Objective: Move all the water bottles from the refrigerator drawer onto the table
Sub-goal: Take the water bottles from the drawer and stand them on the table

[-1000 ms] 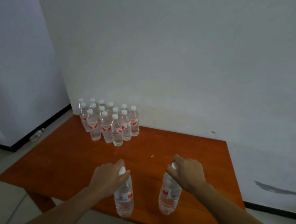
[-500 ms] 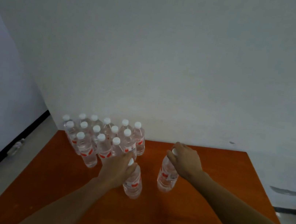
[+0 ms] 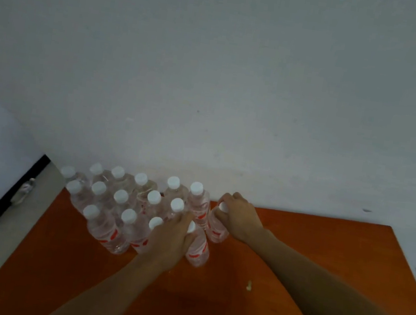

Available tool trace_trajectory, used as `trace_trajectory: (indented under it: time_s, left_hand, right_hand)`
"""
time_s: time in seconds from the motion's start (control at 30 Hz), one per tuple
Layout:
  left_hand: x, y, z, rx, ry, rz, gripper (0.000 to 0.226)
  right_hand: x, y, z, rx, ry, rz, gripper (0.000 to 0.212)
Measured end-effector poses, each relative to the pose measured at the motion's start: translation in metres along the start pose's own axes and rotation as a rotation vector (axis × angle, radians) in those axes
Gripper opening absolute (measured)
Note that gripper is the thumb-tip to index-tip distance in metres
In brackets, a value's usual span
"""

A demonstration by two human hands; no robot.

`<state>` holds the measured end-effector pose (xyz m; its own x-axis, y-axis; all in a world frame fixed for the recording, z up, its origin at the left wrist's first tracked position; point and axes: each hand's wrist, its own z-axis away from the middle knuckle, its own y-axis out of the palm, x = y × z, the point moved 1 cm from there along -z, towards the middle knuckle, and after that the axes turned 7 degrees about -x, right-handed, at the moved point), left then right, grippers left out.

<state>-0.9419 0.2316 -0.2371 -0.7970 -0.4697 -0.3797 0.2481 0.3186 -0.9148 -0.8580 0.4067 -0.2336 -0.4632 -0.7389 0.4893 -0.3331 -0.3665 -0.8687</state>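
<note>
Standing on the orange wooden bench [image 3: 295,251] beside the bottle cluster [image 3: 124,204], the nearer clear plastic water bottle [image 3: 198,250] and the farther bottle [image 3: 217,230] are clasped at their white-capped necks by the left hand [image 3: 171,235] and the right hand [image 3: 239,220]; probably heavy, slick and thin-walled, they are best held by the stiff neck.

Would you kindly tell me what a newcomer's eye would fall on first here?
A tight cluster of white-capped water bottles crowds the far left corner of the orange table, by the white wall. At its right edge, the left hand grips the cap of the front bottle and the right hand grips the top of the rear bottle.
</note>
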Motion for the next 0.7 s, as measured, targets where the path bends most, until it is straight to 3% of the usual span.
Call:
trace_trajectory:
  time_s: [0.4,0.53,0.7]
  left_hand:
    - [0.009,-0.001,-0.006,-0.004,0.036,0.154,0.026]
    - [0.013,-0.013,0.002,0.000,0.077,0.159,0.038]
    - [0.013,-0.035,0.012,-0.013,0.192,0.142,0.038]
  right_hand:
    - [0.012,0.014,-0.010,0.026,0.102,-0.126,0.037]
    - [0.016,0.006,0.013,-0.056,0.187,-0.146,0.045]
    - [0.024,-0.011,0.063,-0.217,0.351,-0.053,0.042]
